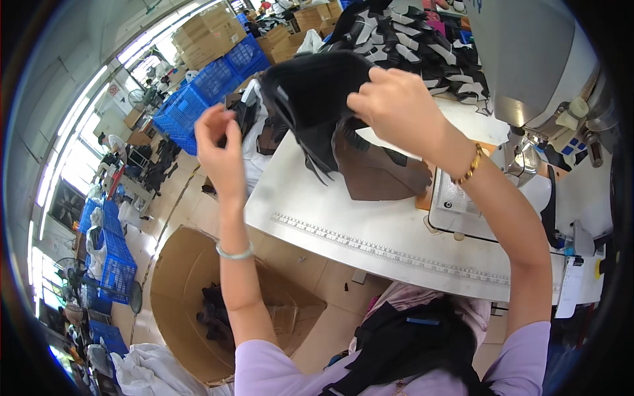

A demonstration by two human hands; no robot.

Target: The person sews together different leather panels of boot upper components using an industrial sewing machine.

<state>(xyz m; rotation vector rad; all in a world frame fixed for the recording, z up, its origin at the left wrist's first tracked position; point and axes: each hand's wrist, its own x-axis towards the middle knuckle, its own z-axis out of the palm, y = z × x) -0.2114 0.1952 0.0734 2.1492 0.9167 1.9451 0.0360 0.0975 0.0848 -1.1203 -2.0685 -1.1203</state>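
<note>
My right hand is closed on the right edge of a black fabric shoe upper, which hangs over the white sewing table and is slightly blurred. My left hand is raised to the left of it, apart from the piece. Its fingers are curled, with a gap between thumb and fingertips and nothing visible between them. Beneath the black upper, a dark brown cut piece lies on the white tabletop, partly hidden. To the right stands the sewing machine, its needle area near my right forearm.
A pile of black and white pieces covers the table's far side. Along the front edge runs a ruler strip. An open cardboard box with dark scraps stands at lower left. Blue crates and cartons stand beyond.
</note>
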